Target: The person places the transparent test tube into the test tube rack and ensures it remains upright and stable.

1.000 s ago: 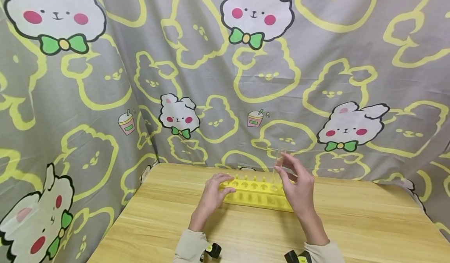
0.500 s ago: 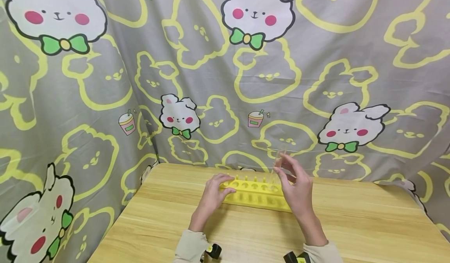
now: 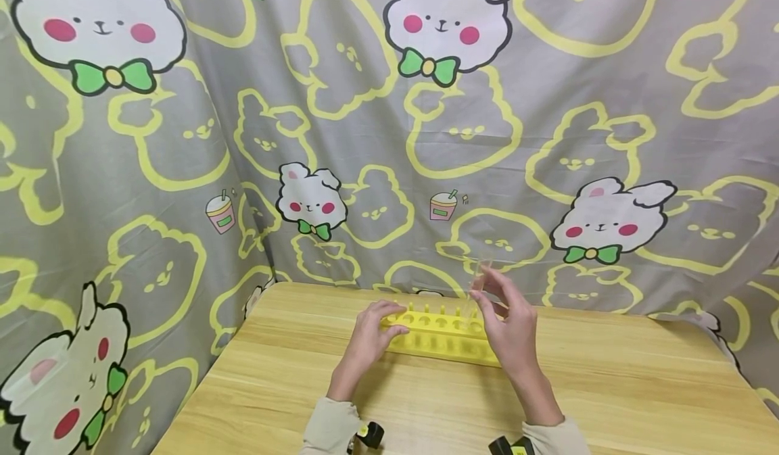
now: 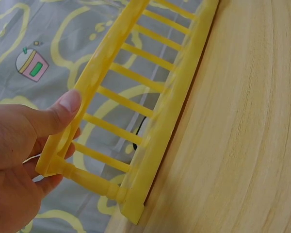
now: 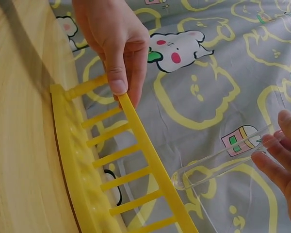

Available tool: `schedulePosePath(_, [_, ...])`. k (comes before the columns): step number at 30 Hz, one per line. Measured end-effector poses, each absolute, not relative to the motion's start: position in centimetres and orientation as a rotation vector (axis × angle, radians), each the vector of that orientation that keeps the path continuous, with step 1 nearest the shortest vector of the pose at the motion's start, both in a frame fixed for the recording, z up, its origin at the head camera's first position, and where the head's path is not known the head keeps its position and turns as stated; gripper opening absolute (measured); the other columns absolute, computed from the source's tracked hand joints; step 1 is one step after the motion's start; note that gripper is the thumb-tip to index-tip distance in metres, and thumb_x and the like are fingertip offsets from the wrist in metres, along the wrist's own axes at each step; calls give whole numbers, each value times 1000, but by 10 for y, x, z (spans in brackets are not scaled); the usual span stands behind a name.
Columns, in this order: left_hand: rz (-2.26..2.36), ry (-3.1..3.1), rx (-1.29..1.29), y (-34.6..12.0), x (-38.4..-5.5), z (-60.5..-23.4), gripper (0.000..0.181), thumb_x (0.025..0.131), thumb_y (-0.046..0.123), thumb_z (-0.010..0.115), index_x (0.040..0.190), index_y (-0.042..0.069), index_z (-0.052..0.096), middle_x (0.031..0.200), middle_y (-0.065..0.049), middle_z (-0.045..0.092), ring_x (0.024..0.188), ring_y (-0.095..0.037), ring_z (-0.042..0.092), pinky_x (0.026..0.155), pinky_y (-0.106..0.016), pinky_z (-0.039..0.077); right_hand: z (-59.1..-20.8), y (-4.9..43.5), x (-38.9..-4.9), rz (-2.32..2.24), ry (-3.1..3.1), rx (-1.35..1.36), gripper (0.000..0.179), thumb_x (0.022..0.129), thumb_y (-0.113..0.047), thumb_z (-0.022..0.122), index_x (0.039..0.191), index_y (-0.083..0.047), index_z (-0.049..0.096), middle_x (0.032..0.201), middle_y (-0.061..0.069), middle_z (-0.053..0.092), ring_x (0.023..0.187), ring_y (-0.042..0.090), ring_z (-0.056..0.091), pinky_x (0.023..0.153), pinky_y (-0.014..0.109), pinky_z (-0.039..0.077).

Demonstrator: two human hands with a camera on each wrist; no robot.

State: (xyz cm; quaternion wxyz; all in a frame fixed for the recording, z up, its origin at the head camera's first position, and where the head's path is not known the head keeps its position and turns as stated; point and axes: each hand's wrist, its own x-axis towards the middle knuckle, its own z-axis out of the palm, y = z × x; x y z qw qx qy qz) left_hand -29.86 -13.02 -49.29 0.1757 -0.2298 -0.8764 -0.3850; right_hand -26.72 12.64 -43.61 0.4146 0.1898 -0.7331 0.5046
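Note:
A yellow test tube rack (image 3: 435, 352) stands on the wooden table, with a row of round holes on top and pegs along its back. My left hand (image 3: 367, 337) grips the rack's left end, thumb (image 4: 70, 103) on the top bar and fingers underneath. Between thumb and fingertips, my right hand (image 3: 512, 323) pinches a clear test tube (image 5: 208, 170) by its upper part. The tube slants, its rounded bottom right beside the top bar (image 5: 148, 150) in the right wrist view. In the head view its lower end overlaps the holes toward the rack's right.
The wooden table (image 3: 633, 374) spreads out on both sides of the rack. Behind it and to the left hangs a grey curtain (image 3: 365, 137) printed with rabbits and yellow outlines. A black wrist camera (image 3: 371, 433) sits at the left sleeve.
My right hand has shifted slightly left along the rack, carrying the test tube with it. The left hand and the rack have stayed in place.

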Motion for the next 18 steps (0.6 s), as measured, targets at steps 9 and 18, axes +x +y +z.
schedulePosePath(9, [-1091, -2482, -650, -130, -298, -492, 38, 83, 14, 83, 118, 1, 74, 119, -12, 71, 115, -32, 65, 99, -47, 55, -440, 125, -270, 1256, -1819, 491, 51, 84, 11, 79, 131, -2, 65, 100, 10, 72, 98, 7, 71, 76, 17, 59])
schedulePosePath(18, [-1086, -2485, -654, -130, -298, -493, 37, 84, 15, 83, 118, 2, 75, 119, -12, 71, 115, -31, 65, 99, -46, 55, -441, 122, -271, 1275, -1826, 491, 50, 85, 10, 79, 132, -2, 65, 101, 8, 72, 98, 8, 71, 77, 17, 59])
